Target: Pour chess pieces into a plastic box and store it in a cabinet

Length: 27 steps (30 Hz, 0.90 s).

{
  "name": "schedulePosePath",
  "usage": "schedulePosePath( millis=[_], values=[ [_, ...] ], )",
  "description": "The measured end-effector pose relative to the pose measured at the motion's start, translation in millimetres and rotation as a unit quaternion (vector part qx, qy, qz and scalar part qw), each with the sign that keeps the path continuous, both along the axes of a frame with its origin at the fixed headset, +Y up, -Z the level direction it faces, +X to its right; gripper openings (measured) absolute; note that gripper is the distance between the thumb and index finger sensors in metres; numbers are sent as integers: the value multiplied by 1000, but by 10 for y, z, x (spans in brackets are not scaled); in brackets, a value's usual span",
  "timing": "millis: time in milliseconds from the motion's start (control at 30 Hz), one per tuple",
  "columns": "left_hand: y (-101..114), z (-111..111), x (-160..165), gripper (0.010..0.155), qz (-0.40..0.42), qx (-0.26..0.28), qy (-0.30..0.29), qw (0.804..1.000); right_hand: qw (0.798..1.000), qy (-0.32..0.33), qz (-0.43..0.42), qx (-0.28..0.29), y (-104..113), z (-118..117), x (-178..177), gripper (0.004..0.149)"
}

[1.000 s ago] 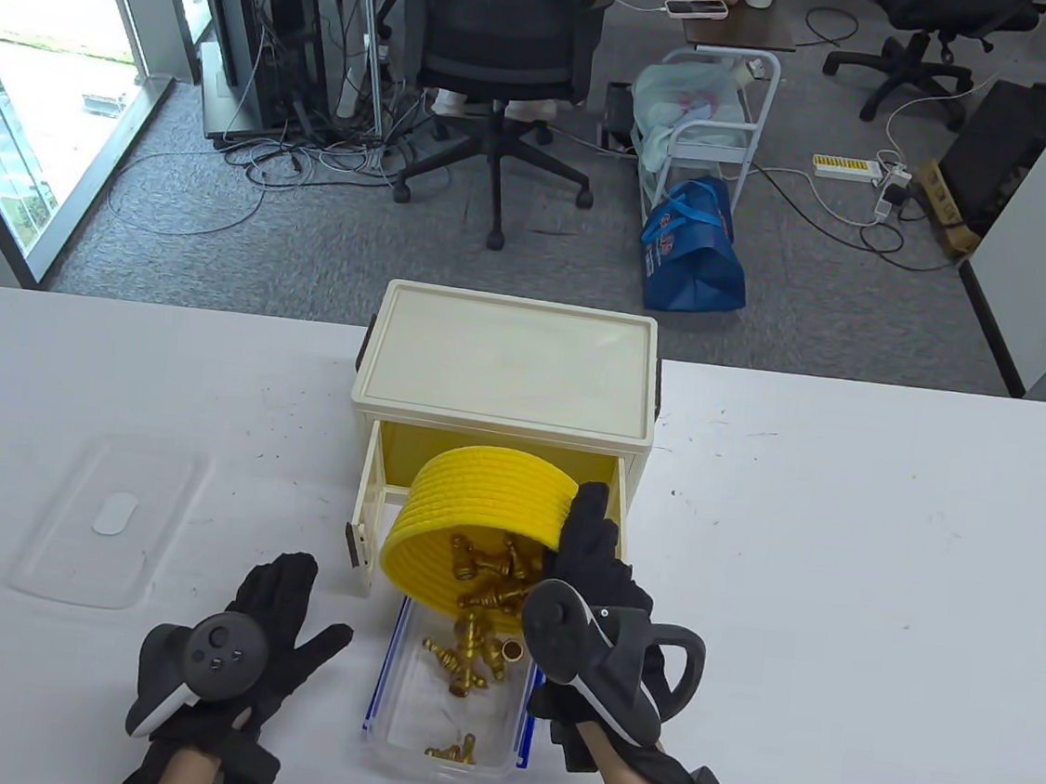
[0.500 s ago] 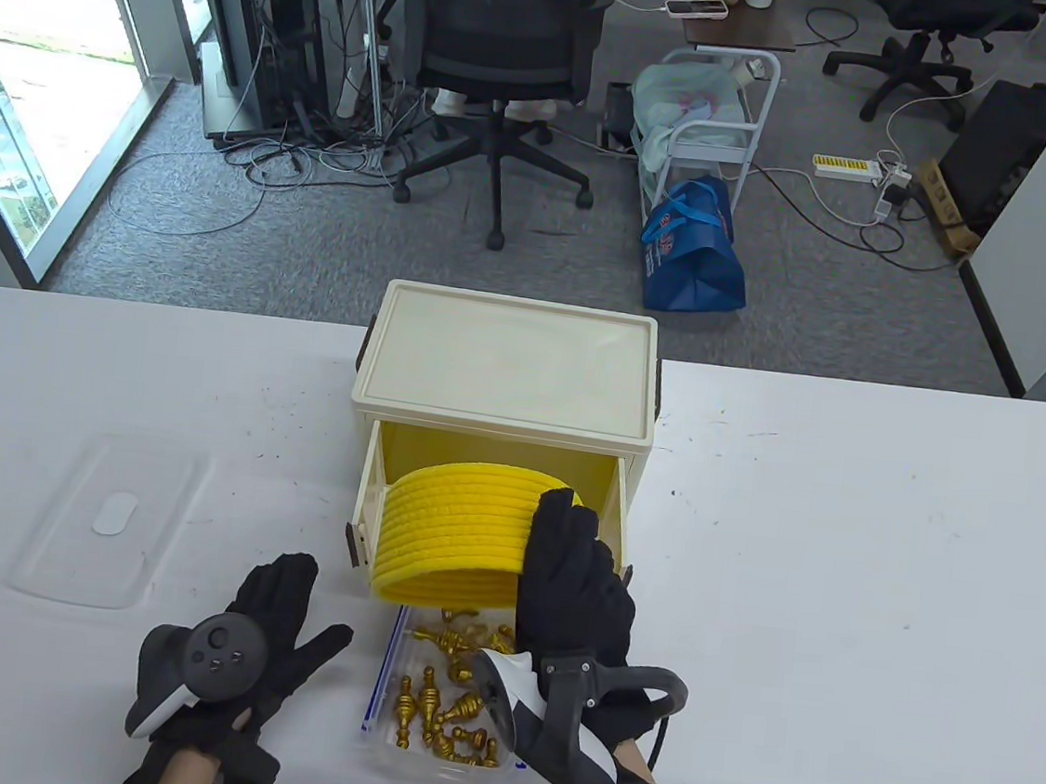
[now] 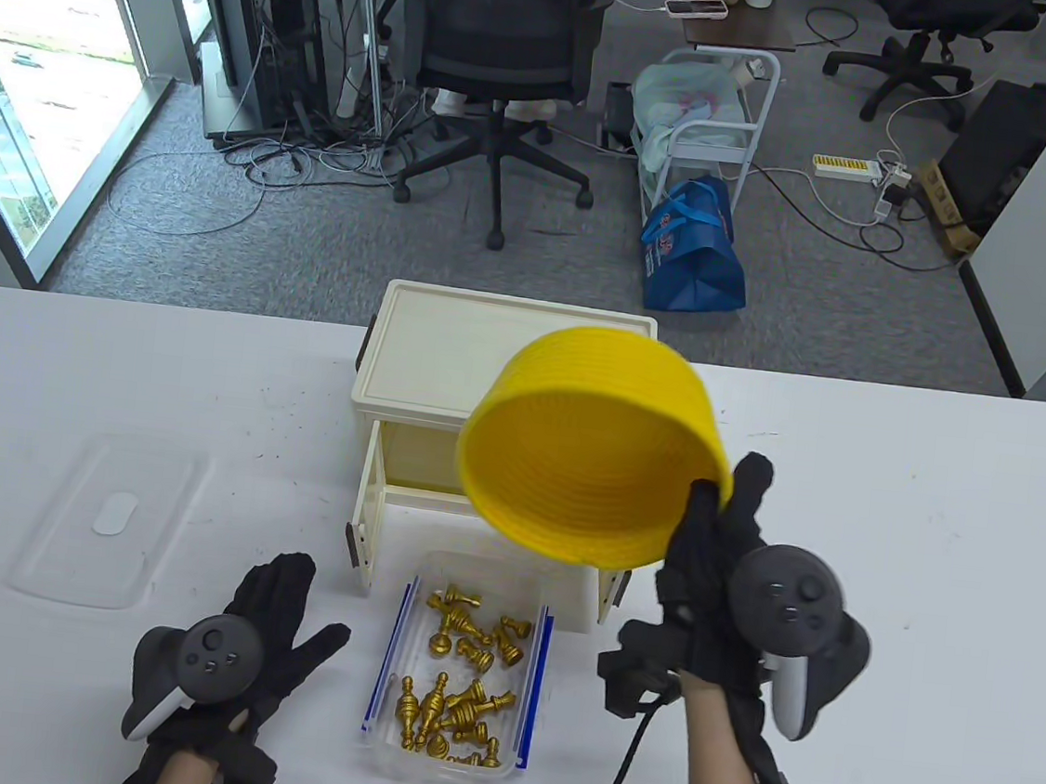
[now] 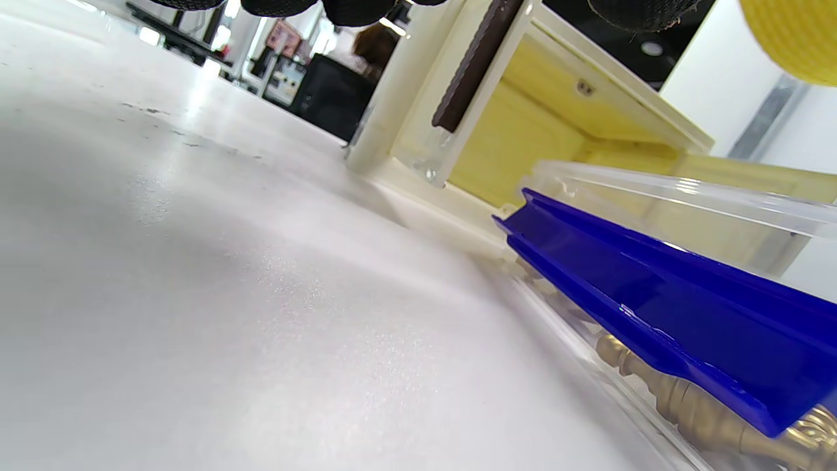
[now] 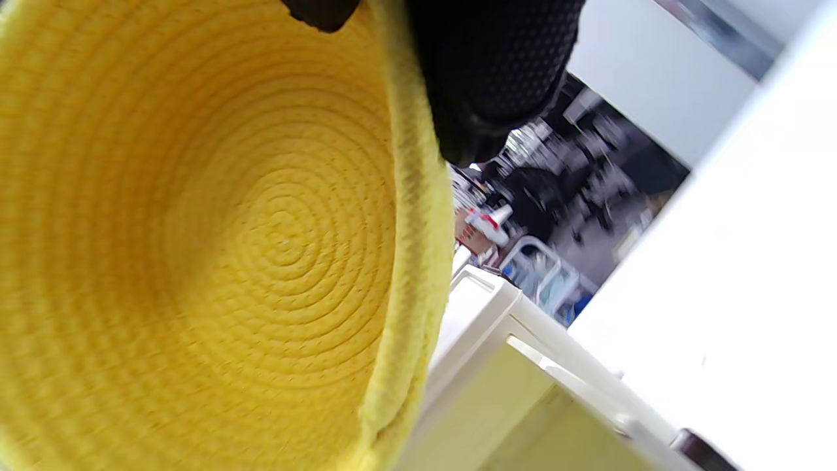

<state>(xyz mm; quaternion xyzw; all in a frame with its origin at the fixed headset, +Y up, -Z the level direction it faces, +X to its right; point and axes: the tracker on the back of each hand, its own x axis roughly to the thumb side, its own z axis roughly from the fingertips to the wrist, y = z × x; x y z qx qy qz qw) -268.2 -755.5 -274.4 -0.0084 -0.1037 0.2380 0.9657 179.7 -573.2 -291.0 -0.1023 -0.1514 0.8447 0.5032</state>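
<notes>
My right hand (image 3: 718, 534) grips the rim of an empty yellow woven basket (image 3: 588, 441), held tilted in the air above the cabinet's right front; its bare inside fills the right wrist view (image 5: 216, 242). Several gold chess pieces (image 3: 455, 684) lie in the clear plastic box (image 3: 446, 772) with blue side clips (image 4: 654, 294), on the table just in front of the cream cabinet (image 3: 452, 357), whose front stands open. My left hand (image 3: 259, 635) rests flat and empty on the table, left of the box.
The box's clear lid (image 3: 108, 521) lies on the table at the left. The cabinet's opened door (image 3: 364, 525) sticks out at its left front corner. Office chairs, cables and a blue bag are on the floor beyond the table.
My right hand has lifted the basket up and to the right, away from the box, and turned its opening toward the camera. The last pieces have fallen into the box. My left hand stayed put.
</notes>
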Motion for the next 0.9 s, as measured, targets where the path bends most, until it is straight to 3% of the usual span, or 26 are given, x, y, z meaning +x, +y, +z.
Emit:
schedulePosePath(
  millis=[200, 333, 633, 900],
  values=[
    [-6, 0, -2, 88, -3, -3, 1, 1000, 970, -32, -240, -8, -436, -113, 800, 58],
    [-12, -2, -8, 88, -6, -6, 3, 1000, 946, -69, -315, -16, -769, -173, 1145, 59],
    [-37, -30, -21, 87, -17, -18, 8, 1000, 892, -186, -405, -76, -1595, -258, 1662, 65],
    [-6, -17, 47, 87, -39, -10, -5, 999, 872, -249, -402, -129, -1968, -292, 1826, 67]
  ],
)
